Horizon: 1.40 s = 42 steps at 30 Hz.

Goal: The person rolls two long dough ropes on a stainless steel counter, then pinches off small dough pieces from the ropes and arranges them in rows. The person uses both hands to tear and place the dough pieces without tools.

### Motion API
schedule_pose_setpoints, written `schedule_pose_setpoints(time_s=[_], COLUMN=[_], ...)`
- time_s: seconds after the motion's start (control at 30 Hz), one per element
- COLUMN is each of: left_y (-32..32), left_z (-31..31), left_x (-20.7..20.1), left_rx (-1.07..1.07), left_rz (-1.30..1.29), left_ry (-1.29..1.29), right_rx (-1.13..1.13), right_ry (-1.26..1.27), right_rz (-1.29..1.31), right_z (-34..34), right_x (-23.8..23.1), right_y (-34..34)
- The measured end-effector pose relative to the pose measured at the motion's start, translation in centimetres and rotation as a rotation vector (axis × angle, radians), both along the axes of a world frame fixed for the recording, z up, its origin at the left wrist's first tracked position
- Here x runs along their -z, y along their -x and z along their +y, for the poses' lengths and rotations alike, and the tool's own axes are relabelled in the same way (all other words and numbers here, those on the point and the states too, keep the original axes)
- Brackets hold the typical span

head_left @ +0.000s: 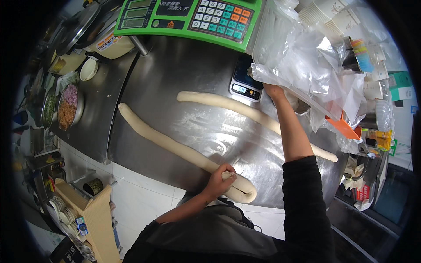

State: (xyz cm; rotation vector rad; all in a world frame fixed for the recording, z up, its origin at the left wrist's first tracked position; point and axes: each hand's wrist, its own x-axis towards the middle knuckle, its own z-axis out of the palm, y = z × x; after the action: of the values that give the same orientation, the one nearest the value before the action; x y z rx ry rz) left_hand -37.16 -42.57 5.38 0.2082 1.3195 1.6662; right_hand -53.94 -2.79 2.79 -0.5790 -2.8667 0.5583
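A long rope of pale dough (169, 142) runs slantwise across the steel table, its near end looping back beside my body. My left hand (219, 182) is closed around dough at that loop, and a small knob of it pokes out by the thumb. A second dough rope (228, 103) lies farther off, passing under my right forearm. My right hand (272, 90) reaches to the right side of a small digital kitchen scale (245, 87) with a lit display. Clear plastic hides its fingers. A bit of something pale shows at the scale's right edge, too covered to make out.
Floury streaks mark the steel table (162, 70). A green price scale (188, 19) stands at the far edge. Plastic bags (302, 61) and stacked cups (324, 15) crowd the right. At left are a white bowl (89, 69) and a metal bowl of chopped fillings (69, 105).
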Motion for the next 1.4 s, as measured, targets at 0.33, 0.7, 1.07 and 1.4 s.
schedule_pose_setpoints(time_s=[0.33,0.7,1.07,1.4], left_y=[0.1,0.0,-0.7,-1.2], left_z=[-0.3,-0.7,0.0,1.4], left_x=[-0.5,-0.3,0.9,0.5], left_rx=[-0.020,-0.312,-0.399,-0.399], left_rz=[-0.001,-0.039,0.036,0.129], left_ry=[0.016,-0.013,0.124,0.097], right_rx=[-0.177,-0.219,-0.065,-0.295], right_ry=[0.110,1.418,1.618,1.418], right_rz=[0.022,-0.101,-0.421,-0.400], right_z=[-0.3,-13.5,-18.8,-17.8], right_x=[2.6,-3.7,-4.7,-5.6], right_y=[1.2,-7.2,-20.0,-20.9])
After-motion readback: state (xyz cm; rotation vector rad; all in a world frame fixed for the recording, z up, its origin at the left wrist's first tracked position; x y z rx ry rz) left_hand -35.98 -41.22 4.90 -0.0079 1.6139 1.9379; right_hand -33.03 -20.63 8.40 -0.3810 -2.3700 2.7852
